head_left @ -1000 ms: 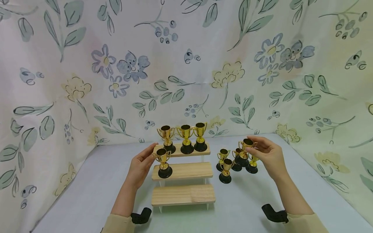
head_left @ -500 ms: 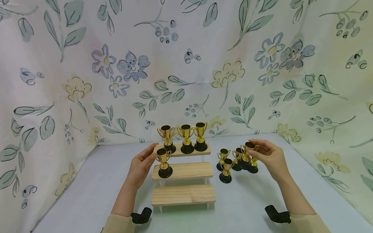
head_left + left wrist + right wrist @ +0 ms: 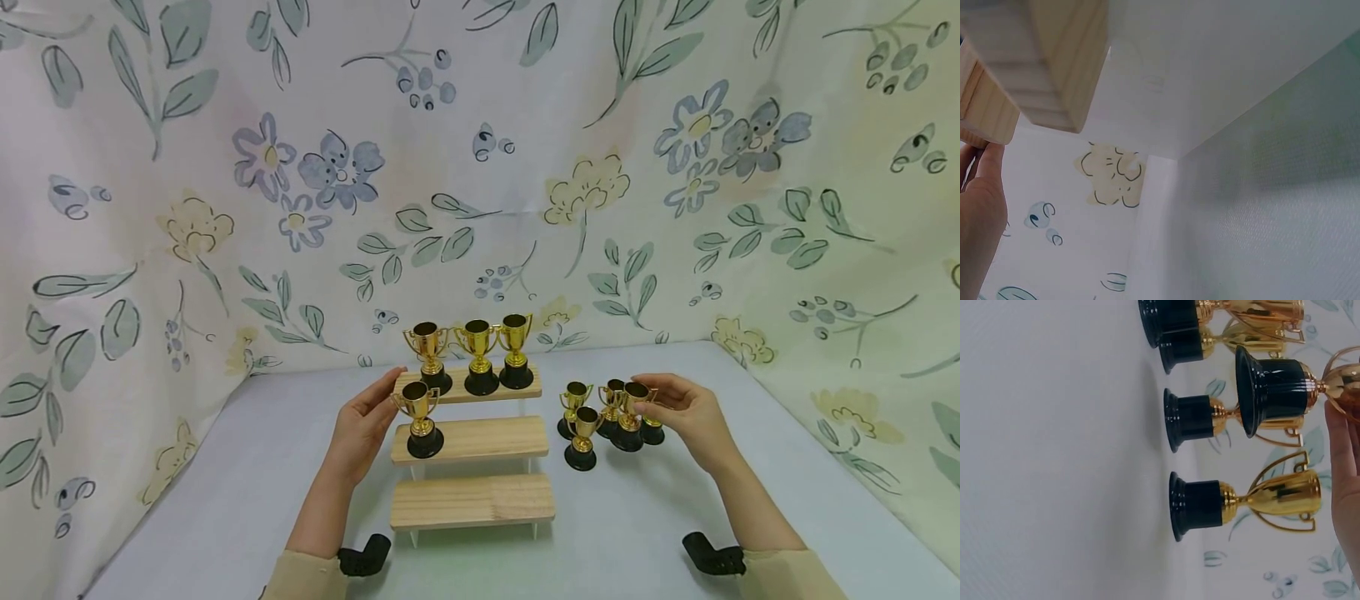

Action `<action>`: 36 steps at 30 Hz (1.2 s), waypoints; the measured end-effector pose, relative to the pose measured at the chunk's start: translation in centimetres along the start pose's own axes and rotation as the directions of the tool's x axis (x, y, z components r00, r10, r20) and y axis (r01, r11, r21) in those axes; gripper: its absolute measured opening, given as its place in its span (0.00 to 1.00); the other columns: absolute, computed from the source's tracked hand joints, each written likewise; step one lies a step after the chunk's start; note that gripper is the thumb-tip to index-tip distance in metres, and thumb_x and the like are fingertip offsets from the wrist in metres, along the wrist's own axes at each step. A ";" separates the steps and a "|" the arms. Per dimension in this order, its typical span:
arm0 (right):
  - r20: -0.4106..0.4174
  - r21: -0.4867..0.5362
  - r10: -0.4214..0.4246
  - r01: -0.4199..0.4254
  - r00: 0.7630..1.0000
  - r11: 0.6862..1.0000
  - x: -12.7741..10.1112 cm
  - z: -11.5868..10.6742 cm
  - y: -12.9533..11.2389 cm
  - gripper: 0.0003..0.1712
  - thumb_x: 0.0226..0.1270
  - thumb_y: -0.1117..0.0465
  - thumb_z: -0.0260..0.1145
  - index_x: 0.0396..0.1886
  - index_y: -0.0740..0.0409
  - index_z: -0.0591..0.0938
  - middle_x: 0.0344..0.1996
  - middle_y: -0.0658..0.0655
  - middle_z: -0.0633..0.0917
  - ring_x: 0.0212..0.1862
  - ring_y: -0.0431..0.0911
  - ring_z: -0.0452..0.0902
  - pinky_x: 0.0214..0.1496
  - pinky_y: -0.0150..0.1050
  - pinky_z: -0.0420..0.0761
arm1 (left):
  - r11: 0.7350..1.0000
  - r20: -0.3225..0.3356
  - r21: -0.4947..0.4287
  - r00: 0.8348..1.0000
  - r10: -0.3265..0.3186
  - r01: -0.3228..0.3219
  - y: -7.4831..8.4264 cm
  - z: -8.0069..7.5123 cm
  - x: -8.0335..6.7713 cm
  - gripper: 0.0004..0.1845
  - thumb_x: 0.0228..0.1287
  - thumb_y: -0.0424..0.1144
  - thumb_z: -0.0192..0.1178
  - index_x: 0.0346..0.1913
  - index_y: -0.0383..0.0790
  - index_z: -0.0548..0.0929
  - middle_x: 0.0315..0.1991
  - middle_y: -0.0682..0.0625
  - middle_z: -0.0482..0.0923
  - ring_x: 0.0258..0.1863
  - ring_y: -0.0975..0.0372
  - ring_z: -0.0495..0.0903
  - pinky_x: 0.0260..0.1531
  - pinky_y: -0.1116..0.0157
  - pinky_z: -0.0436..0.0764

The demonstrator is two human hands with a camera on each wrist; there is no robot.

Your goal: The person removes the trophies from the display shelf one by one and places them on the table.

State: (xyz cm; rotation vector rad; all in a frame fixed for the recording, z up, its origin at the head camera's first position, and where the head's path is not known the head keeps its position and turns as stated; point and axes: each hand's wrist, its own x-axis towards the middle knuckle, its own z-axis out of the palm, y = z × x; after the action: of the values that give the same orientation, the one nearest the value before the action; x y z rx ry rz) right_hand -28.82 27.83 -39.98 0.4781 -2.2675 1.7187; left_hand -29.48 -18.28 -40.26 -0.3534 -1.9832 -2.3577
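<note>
My right hand (image 3: 686,412) pinches a small gold trophy cup (image 3: 628,427) with a black base by its upper part. In the right wrist view, the base of the held trophy cup (image 3: 1275,390) shows its underside, raised off the table. Several more trophy cups (image 3: 581,439) stand upright close around it. My left hand (image 3: 363,429) rests its extended fingers at the left end of a three-tier wooden display stand (image 3: 495,440). Beside its thumb, one trophy cup (image 3: 424,421) stands on the middle tier. The top tier bears a row of three trophy cups (image 3: 480,358).
The bottom tier (image 3: 468,504) is a bare plank on clear supports. A white cloth (image 3: 622,533) covers the table. Behind hangs a floral curtain (image 3: 480,208). Black wrist mounts (image 3: 365,556) project inward from both sleeves.
My right hand has carried its trophy cup slightly right, then down and back left, lower among the standing cups. The left hand and the stand keep their place.
</note>
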 end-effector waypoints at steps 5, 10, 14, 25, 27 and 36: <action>0.028 -0.042 0.024 -0.023 0.999 0.999 -0.1 0.1 0.5 0.23 0.62 0.66 0.71 0.56 0.67 0.80 0.35 0.34 0.86 0.31 0.33 0.80 0.36 0.29 0.84 | 1.000 0.002 -0.010 1.000 0.007 -0.007 0.0 -0.1 0.0 0.32 0.73 0.34 0.55 0.76 0.33 0.59 0.61 0.69 0.73 0.61 0.80 0.74 0.62 0.81 0.73; 0.047 -0.078 0.040 -0.037 0.998 0.996 -0.2 0.1 0.8 0.23 0.62 0.64 0.72 0.57 0.66 0.80 0.35 0.33 0.86 0.33 0.33 0.81 0.37 0.29 0.84 | 1.000 -0.004 -0.016 1.000 -0.004 0.004 0.1 -0.1 0.0 0.31 0.73 0.34 0.54 0.76 0.34 0.59 0.61 0.69 0.73 0.60 0.80 0.74 0.62 0.81 0.73; 0.060 -0.086 0.053 -0.048 0.997 0.995 -0.3 0.1 1.0 0.24 0.62 0.64 0.71 0.57 0.65 0.80 0.35 0.33 0.86 0.34 0.32 0.82 0.38 0.29 0.84 | 1.000 -0.005 -0.010 1.000 -0.005 0.005 0.1 0.0 0.0 0.31 0.73 0.34 0.54 0.76 0.34 0.59 0.61 0.69 0.73 0.60 0.80 0.74 0.62 0.81 0.73; 0.115 -0.063 0.090 -0.083 0.989 0.995 -0.4 0.2 1.9 0.24 0.63 0.64 0.70 0.58 0.68 0.78 0.43 0.29 0.84 0.43 0.29 0.85 0.42 0.29 0.86 | 1.000 -0.001 -0.021 1.000 0.002 -0.002 0.0 -0.1 0.0 0.31 0.73 0.34 0.55 0.76 0.34 0.59 0.62 0.68 0.73 0.61 0.79 0.74 0.63 0.80 0.73; 0.125 -0.063 0.099 -0.092 0.987 0.994 -0.4 0.3 2.0 0.25 0.63 0.63 0.71 0.57 0.68 0.78 0.44 0.29 0.84 0.44 0.30 0.85 0.43 0.29 0.86 | 1.000 -0.002 -0.021 1.000 0.002 -0.002 -0.1 -0.1 0.0 0.31 0.73 0.34 0.55 0.76 0.34 0.60 0.62 0.67 0.72 0.61 0.79 0.74 0.63 0.80 0.73; 0.152 -0.059 0.105 -0.097 0.983 0.993 -0.4 0.5 2.2 0.25 0.63 0.62 0.71 0.57 0.69 0.79 0.46 0.29 0.82 0.45 0.29 0.85 0.44 0.28 0.86 | 1.000 0.003 -0.020 1.000 0.003 -0.003 -0.1 -0.1 0.1 0.32 0.73 0.34 0.55 0.76 0.34 0.60 0.63 0.66 0.72 0.61 0.79 0.74 0.63 0.80 0.73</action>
State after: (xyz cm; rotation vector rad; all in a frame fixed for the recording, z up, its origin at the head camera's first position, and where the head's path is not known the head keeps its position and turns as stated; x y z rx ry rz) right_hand -29.37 27.93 -42.21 0.5100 -2.4788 1.7198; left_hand -29.57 -18.39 -40.32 -0.3604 -1.9609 -2.3780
